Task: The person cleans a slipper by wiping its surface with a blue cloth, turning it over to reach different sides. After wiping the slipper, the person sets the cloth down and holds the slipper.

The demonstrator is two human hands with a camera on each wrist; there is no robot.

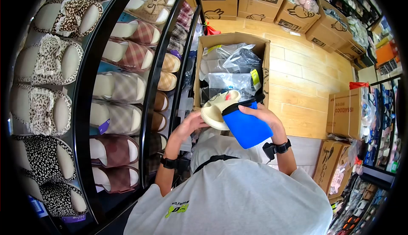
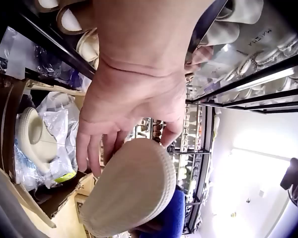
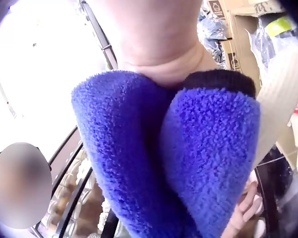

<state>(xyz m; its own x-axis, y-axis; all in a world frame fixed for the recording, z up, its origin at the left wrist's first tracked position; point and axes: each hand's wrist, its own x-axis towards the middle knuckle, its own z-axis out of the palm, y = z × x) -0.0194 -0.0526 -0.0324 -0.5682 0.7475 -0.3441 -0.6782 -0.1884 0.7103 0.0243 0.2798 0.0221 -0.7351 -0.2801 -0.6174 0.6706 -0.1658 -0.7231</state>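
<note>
My right hand [image 1: 264,115] grips a blue fuzzy mitt [image 1: 248,126] with a black cuff, thumb over its upper edge. In the right wrist view the mitt [image 3: 213,144] fills the middle as two plush lobes and hides the fingers. Against the mitt's left side is a cream slipper [image 1: 211,115]; its ribbed sole [image 2: 134,188] faces the left wrist camera. My left hand [image 1: 190,125] is at the slipper's left end, fingers extended and partly hidden by the sole. A second cream slipper [image 2: 37,141] lies on plastic bags in the open carton.
The open carton [image 1: 267,60] holds bagged slippers. Close on the left stands a black-framed rack [image 1: 146,86] of patterned slippers. More cartons [image 1: 255,9] line the far wall, and others [image 1: 343,112] stand at the right on a wooden floor [image 1: 297,77].
</note>
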